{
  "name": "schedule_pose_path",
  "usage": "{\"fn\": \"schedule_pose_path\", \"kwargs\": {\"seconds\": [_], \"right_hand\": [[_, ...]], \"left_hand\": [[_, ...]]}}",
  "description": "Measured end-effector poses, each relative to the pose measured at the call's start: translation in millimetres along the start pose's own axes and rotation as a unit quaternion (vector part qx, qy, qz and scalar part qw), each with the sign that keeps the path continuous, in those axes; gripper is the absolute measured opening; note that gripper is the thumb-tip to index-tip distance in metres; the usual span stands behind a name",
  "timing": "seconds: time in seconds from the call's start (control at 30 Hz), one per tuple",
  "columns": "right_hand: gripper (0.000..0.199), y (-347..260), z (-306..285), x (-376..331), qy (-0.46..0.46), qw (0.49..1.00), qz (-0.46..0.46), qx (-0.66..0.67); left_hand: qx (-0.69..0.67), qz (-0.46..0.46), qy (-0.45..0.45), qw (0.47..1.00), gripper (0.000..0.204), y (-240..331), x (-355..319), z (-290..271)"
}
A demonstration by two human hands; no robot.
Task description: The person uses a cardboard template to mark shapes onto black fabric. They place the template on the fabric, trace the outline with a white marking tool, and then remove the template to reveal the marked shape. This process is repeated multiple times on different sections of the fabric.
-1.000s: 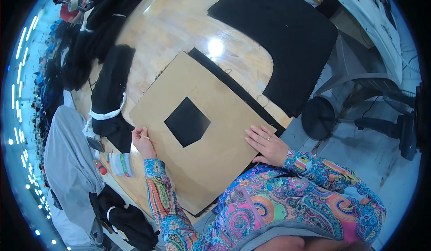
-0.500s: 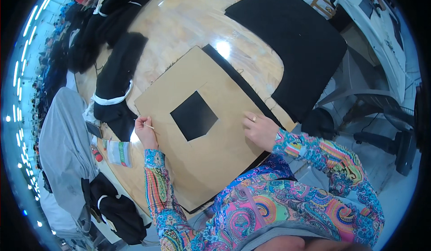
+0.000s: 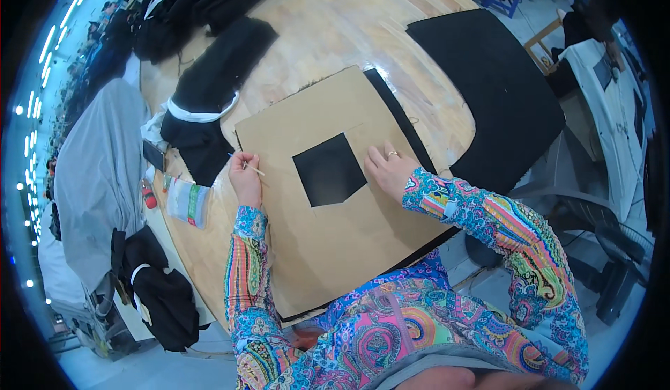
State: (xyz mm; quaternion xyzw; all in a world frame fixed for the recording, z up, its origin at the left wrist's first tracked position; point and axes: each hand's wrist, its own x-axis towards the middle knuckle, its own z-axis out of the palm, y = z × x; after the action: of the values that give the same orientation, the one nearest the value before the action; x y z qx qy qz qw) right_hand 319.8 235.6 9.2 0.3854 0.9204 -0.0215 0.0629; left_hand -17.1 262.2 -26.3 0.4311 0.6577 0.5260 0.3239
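Centrally, brown card [image 3: 314, 250] under half-curled, empty right fingers [image 3: 377, 158], left fingers [image 3: 241, 161] at its edge, pinching a stick [image 3: 257, 170]

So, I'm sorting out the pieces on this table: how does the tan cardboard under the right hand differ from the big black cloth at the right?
The cardboard is tan, while the cloth is black. The cardboard has a five-sided window cut inside it; the cloth shows no such opening. The right hand is at the cardboard; no hand is at the cloth. Both are broad and on the table.
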Motion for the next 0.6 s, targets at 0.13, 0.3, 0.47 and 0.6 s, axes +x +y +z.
{"fn": "schedule_pose_path", "kwargs": {"seconds": [0.13,0.3,0.47,0.6], "right_hand": [[0.057,-1,-11,10,-0.080,0.997,0.015,0.008],[0.059,-7,-23,20,-0.159,0.985,0.013,-0.059],[0.066,-4,-28,18,-0.147,0.986,-0.016,-0.073],[0.088,-2,-55,21,-0.212,0.976,-0.024,-0.035]], "left_hand": [[0.184,0.028,-0.002,0.983,0.014,12,1,-1],[0.365,0.260,0.012,0.894,0.028,29,-11,5],[0.357,0.265,-0.134,0.885,0.033,29,-35,13],[0.436,0.322,-0.128,0.831,0.025,32,-38,14]]}}
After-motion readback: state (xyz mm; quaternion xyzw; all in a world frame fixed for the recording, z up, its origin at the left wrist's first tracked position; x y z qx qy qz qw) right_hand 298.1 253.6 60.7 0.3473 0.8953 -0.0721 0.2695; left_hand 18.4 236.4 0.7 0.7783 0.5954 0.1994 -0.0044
